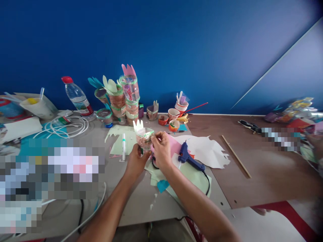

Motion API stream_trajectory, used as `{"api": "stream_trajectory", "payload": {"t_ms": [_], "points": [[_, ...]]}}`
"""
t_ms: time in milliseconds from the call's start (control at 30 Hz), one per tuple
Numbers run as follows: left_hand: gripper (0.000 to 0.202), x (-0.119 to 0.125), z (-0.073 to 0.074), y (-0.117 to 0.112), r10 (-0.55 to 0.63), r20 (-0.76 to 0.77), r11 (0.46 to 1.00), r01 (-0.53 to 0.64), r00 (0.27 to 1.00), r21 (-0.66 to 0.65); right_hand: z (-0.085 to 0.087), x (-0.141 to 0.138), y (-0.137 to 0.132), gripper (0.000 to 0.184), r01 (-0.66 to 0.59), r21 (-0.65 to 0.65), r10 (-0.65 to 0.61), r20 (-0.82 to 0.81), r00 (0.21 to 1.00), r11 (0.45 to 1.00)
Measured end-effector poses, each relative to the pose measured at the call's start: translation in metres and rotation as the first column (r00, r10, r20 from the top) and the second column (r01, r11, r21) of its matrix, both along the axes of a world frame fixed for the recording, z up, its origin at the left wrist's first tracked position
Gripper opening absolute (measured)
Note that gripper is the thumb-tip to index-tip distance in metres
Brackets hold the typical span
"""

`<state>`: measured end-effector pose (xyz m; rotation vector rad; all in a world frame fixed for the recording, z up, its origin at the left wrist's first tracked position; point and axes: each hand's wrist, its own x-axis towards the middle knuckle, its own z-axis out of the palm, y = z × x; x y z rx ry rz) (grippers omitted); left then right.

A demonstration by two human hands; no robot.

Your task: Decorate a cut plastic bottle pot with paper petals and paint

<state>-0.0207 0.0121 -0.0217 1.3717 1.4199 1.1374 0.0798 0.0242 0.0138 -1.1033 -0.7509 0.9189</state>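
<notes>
Both my hands are at a small clear plastic cup [143, 137] with a patterned band and pale paper petals rising from its rim. My left hand [137, 161] grips the cup low on its left side. The fingers of my right hand [161, 145] are pinched together at the cup's right rim; whether they hold a small piece there is hidden. Just right of my right hand a blue glue gun [190, 158] lies on pink and green paper [193, 176]. A white marker [123, 147] with a teal band stands left of the cup.
Stacked decorated cups [129, 97] and a red-capped bottle [78, 99] stand along the blue wall. Small paper cups [174, 114] sit behind my hands. White cable coils [63, 127] lie left; a wooden stick [236, 156] and torn white paper [208, 149] lie right.
</notes>
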Motion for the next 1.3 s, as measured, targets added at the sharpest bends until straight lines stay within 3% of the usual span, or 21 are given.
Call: {"api": "stream_trajectory", "payload": {"t_ms": [133,333,567,767,900,967,1033,1100,1167,1300], "points": [[0.03,0.001,0.001,0.001,-0.032,0.071,0.999,0.033,0.997,-0.012,0.003,0.0,-0.001,0.019,-0.015,-0.009,0.014,-0.091,0.996,1.0],[0.034,0.002,0.014,0.002,-0.008,0.109,0.996,0.018,0.994,-0.086,0.006,0.007,0.0,0.02,-0.233,0.059,0.239,-0.326,0.915,0.971],[0.037,0.0,0.008,0.003,-0.009,0.093,0.997,0.016,0.996,-0.071,0.01,0.008,-0.003,0.019,-0.212,0.013,0.201,-0.38,0.903,0.977],[0.037,-0.003,0.006,0.005,-0.033,0.105,0.997,0.039,0.994,-0.064,0.015,0.009,-0.005,0.015,-0.215,0.04,0.217,-0.293,0.931,0.976],[0.032,-0.006,0.004,0.006,0.029,0.024,0.996,-0.027,0.999,-0.089,0.015,0.022,0.001,0.015,-0.155,0.043,0.161,-0.234,0.959,0.987],[0.032,-0.008,0.005,0.007,0.044,0.023,0.995,-0.042,0.999,-0.093,0.013,0.032,0.005,0.012,-0.135,-0.009,0.133,-0.119,0.984,0.991],[0.032,-0.011,0.008,0.007,0.047,0.033,0.997,-0.045,0.998,-0.062,0.01,0.041,0.009,0.009,-0.149,-0.083,0.158,0.106,0.982,0.985],[0.03,-0.014,0.013,0.007,0.062,-0.014,0.998,-0.063,0.998,-0.015,0.006,0.046,0.012,0.007,-0.177,-0.168,0.23,0.389,0.892,0.97],[0.027,-0.019,0.019,0.006,0.098,-0.116,0.995,-0.096,0.988,0.02,0.003,0.048,0.012,0.012,-0.198,-0.26,0.32,0.613,0.723,0.945],[0.028,-0.028,0.025,0.006,0.169,-0.198,0.985,-0.161,0.966,0.054,-0.001,0.044,0.009,0.025,-0.187,-0.414,0.454,0.808,0.376,0.891]]}}
